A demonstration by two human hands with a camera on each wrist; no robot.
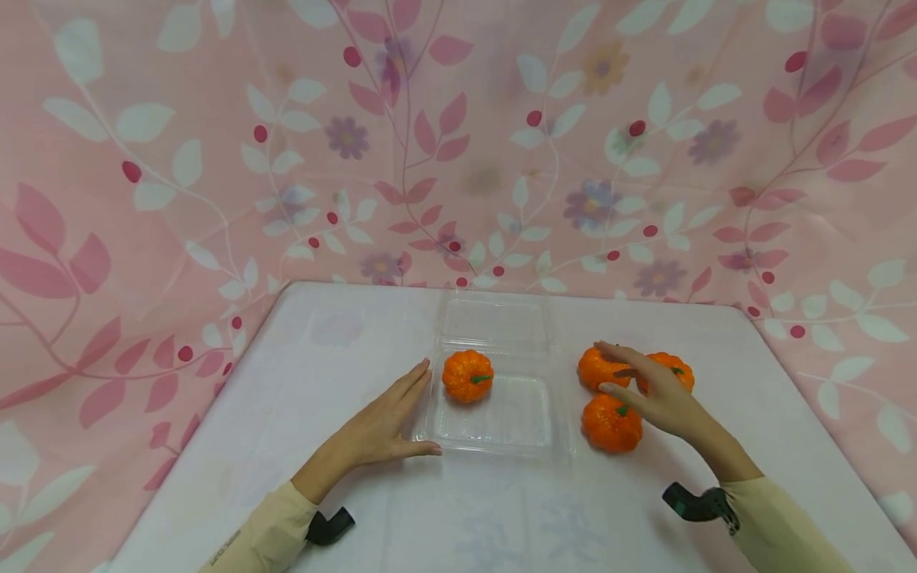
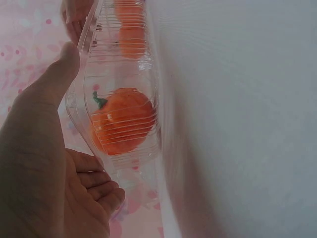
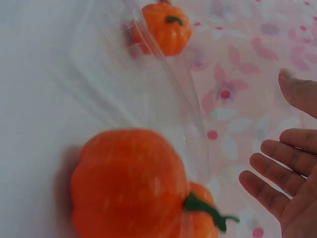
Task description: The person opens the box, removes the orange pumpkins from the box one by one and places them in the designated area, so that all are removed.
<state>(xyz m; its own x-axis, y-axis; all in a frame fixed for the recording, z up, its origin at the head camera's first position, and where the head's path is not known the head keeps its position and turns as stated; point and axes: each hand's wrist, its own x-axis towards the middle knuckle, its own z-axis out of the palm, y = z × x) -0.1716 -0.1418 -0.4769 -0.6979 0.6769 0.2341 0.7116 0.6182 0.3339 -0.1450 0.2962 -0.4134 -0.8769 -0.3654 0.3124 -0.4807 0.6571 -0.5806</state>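
A clear plastic clamshell box (image 1: pixel 494 410) lies with its lid (image 1: pixel 494 322) folded back on the table. Inside its left part sits a small orange pumpkin (image 1: pixel 467 376) with a green stem. My left hand (image 1: pixel 380 418) rests at the box's left side, fingers extended along the edge and thumb near the front corner. To the right of the box, three more pumpkins stand close together: a front one (image 1: pixel 611 426), a back left one (image 1: pixel 598 368) and a back right one (image 1: pixel 677 368). Over these hovers my right hand (image 1: pixel 662 398), fingers spread and holding nothing.
A white cloth (image 1: pixel 458 509) covers the table. Behind it hangs a pink curtain (image 1: pixel 487 143) with leaves and flowers. Each wrist carries a black camera mount, the left one (image 1: pixel 329 527) and the right one (image 1: pixel 696 503), low above the tabletop.
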